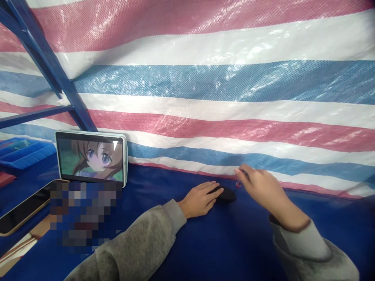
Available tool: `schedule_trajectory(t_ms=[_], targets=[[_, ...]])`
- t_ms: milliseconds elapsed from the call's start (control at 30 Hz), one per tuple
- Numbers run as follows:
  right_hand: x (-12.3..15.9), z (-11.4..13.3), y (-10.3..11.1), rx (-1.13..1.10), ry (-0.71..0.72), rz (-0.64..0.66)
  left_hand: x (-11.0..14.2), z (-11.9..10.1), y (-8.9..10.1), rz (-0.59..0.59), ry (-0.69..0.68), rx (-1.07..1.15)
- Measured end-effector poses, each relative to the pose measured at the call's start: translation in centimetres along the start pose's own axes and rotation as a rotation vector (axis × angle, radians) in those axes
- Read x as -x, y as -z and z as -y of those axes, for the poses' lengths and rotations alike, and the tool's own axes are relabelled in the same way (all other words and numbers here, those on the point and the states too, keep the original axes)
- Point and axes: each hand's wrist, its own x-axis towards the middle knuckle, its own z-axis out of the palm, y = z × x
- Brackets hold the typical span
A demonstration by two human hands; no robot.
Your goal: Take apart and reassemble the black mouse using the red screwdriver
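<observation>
A black computer mouse [227,194] lies on the blue tabletop [211,242]. My left hand [200,199] rests over its left end, fingers gripping it and holding it against the table. Just above the mouse's right end, my right hand [262,189] is closed, with the fingertips bent downward. Part of a small, thin tool with a clear and reddish part [239,183] shows under those fingers, pointing down toward the mouse. The tool looks like a small screwdriver, but most of it is hidden by the hand.
A phone or tablet showing a cartoon [92,158] stands upright at left. Near it are a dark phone [26,207], a blue divided tray [27,152] and a blurred-out patch. A blue metal frame [63,84] and a striped plastic sheet [205,82] border the table.
</observation>
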Motion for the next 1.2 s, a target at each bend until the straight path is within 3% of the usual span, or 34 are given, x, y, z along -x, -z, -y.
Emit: schedule_trajectory(t_ms=[300,1200], targets=[[0.2,-1.2,0.4,-0.076,0.008,0.064,-0.1,-0.1,-0.2,0.042,-0.018,-0.039],[0.6,-0.9,0.7,-0.097,0.024,0.141,-0.1,-0.2,0.0,0.038,-0.02,-0.047]])
